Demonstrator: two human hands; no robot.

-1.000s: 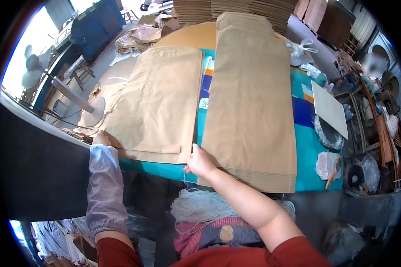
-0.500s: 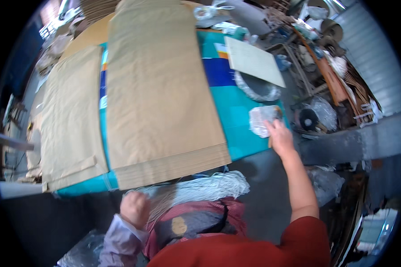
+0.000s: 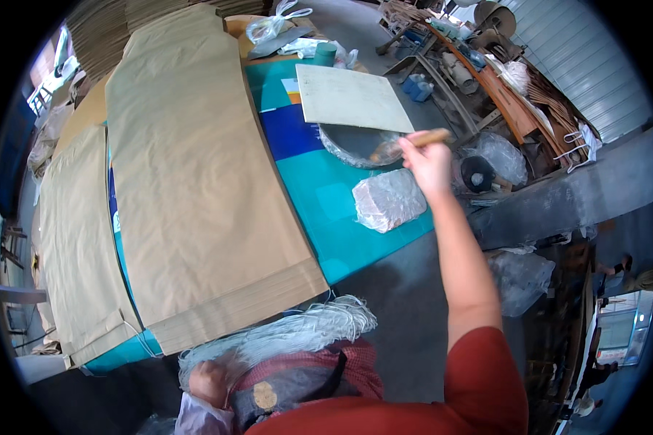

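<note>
My right hand is raised over the table's right side and grips the wooden handle of a brush, whose head reaches into a round metal bowl half covered by a flat pale board. A plastic-wrapped block lies on the blue-green table cover just below that hand. My left hand, in a clear plastic sleeve, rests low at my waist against a bundle of white string. Two long brown paper sacks lie flat on the table, a large one and a narrower one to its left.
Plastic bags and a green cup sit at the table's far end. A cluttered wooden bench, a fan and clear bags stand right of the table. Stacks of brown sacks lie beyond.
My right hand left the wrapped block, rose toward the bowl and now holds the brush handle. My view swung further right. The left hand stays at my waist by the string.
</note>
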